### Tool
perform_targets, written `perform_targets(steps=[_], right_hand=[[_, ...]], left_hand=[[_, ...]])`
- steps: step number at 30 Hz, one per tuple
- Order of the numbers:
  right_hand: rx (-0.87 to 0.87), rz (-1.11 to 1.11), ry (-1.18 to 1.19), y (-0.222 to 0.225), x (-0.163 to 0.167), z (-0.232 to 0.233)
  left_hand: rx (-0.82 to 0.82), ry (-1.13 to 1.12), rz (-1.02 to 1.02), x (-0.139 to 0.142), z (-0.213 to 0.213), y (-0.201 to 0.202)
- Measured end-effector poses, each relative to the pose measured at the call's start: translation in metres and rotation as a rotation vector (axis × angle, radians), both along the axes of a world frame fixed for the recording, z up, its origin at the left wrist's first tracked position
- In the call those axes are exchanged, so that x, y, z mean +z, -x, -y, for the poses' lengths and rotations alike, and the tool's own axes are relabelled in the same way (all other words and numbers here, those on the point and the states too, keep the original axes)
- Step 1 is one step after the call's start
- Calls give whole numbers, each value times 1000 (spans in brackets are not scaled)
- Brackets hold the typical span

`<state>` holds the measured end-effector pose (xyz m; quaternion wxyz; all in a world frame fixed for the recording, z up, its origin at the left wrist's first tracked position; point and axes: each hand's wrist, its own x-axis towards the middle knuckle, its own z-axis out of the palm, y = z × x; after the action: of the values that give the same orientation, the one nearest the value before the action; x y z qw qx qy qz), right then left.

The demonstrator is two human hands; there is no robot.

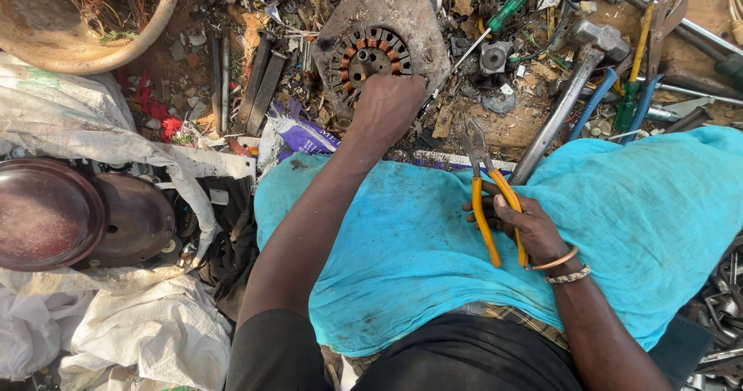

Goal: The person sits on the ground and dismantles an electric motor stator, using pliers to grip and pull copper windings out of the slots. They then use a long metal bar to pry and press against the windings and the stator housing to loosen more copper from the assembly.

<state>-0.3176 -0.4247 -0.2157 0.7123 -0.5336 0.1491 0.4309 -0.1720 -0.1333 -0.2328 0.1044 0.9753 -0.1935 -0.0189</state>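
Motor stator [377,50] with copper windings lies flat on littered ground past the knees; left hand [387,108] curled onto its near edge, probably steadying it. Right hand [520,224] closed around yellow-handled pliers [489,197] resting on turquoise cloth [650,228], jaws nearly closed, gripping nothing. Hammer [576,89] just beyond

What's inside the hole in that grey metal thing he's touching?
Inside the grey motor housing sits a ring of slotted metal with copper-coloured windings around a centre hole. The left hand covers its lower edge, hiding that part.
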Motion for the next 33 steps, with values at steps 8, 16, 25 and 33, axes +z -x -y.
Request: perform_targets(steps=[8,16,25,33], right_hand=[[21,-10,52,1,1,-1],[2,-24,34,1,-1,-8],[268,279,468,5,15,-51],[396,290,453,-20,30,-115]], left_hand=[[205,327,-203,60,-25,57],[245,435,205,77,-134,81],[831,739,661,75,-238,5],[550,654,266,-47,-97,9]])
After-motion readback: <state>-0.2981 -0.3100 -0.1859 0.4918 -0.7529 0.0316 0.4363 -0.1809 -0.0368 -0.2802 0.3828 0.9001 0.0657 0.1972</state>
